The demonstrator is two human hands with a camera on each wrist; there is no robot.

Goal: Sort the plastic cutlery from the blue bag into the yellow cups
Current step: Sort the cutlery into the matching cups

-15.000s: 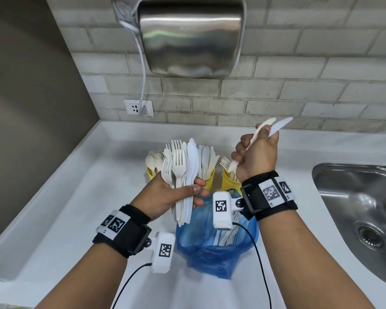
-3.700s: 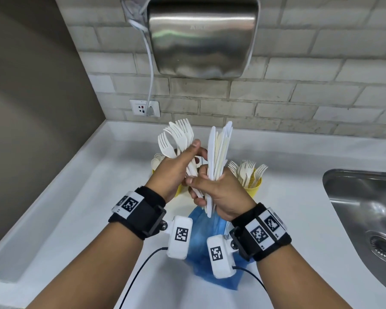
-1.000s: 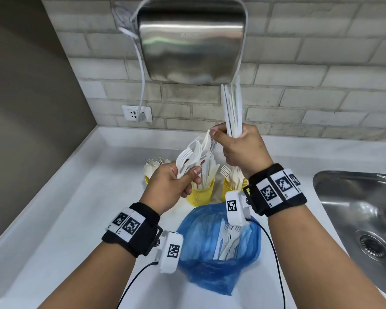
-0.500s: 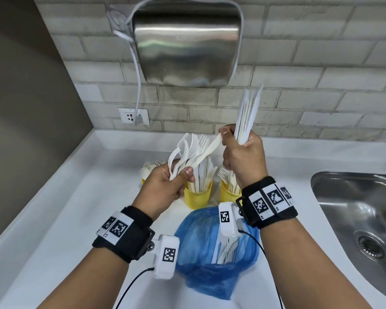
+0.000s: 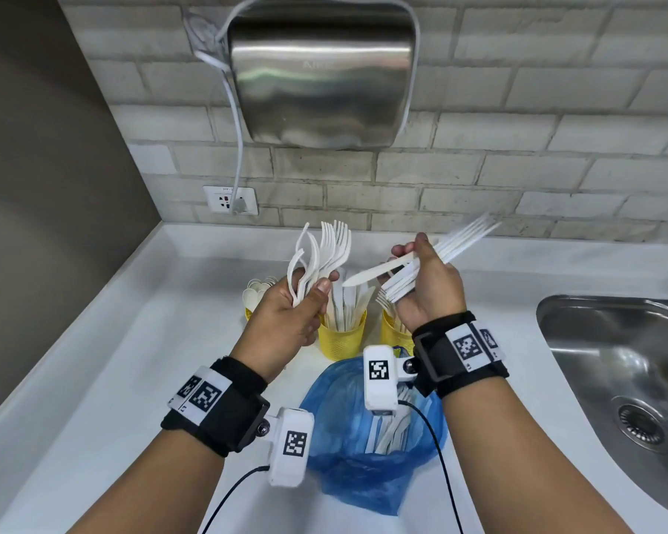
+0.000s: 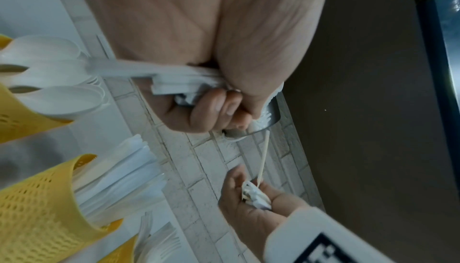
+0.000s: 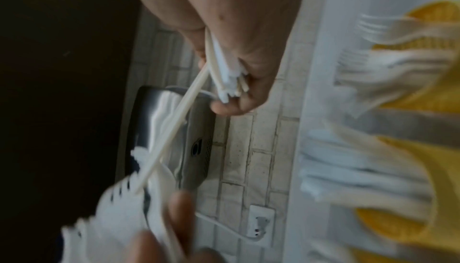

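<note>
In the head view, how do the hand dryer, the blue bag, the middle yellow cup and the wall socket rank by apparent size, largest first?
1. Hand dryer
2. Blue bag, though it is nearer the camera, so its true size against the dryer is unsure
3. Middle yellow cup
4. Wall socket; it looks close to the cup, so this order is uncertain.

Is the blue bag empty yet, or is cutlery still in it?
Not empty. The blue bag stands open on the counter, and white cutlery shows inside its mouth; how many pieces, cannot tell.

Bare forearms – black wristbands (image 5: 224, 406) with square-code tags, white camera pods (image 5: 291, 447), black cables.
</note>
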